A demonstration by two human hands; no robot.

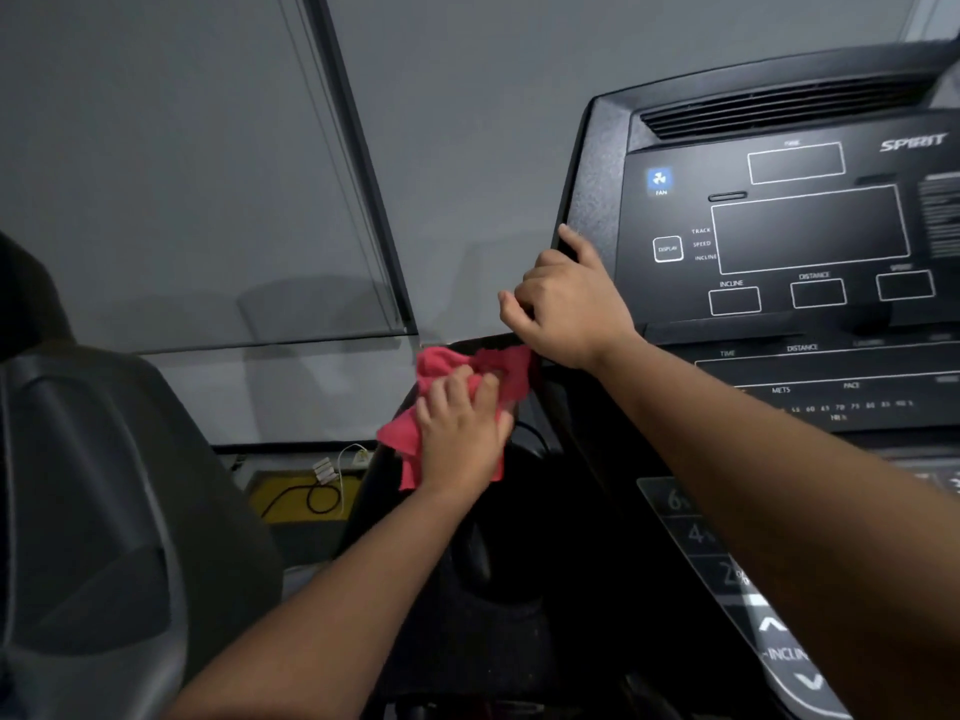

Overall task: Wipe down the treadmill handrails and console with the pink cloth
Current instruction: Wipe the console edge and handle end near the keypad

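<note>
A grey wall (pixel 467 122) and a lowered blind (pixel 182 174) are seen behind a black treadmill console (pixel 779 236), its displays dark. Coiled cables (pixel 317 493) are seen on the floor below. The pink cloth (pixel 447 363) is bunched at the console's lower left corner, pressed down under the left hand (pixel 462 433), whose bent fingers are closed over it. The console's left edge is gripped by the right hand (pixel 566 309), with the thumb laid along it.

Pink cloth (pixel 440 362) is being recorded at centre, plain, unpatterned. Black console (pixel 691 213) at 2 o'clock is being logged with speckled left edge, white outlined boxes, white lettering. Blue fan button (pixel 660 179) is being noted at its 10 o'clock. Yellow floor patch (pixel 280 491), black cable (pixel 318 498): 8 o'clock. Grey wall (pixel 467 122): 12 o'clock.
</note>
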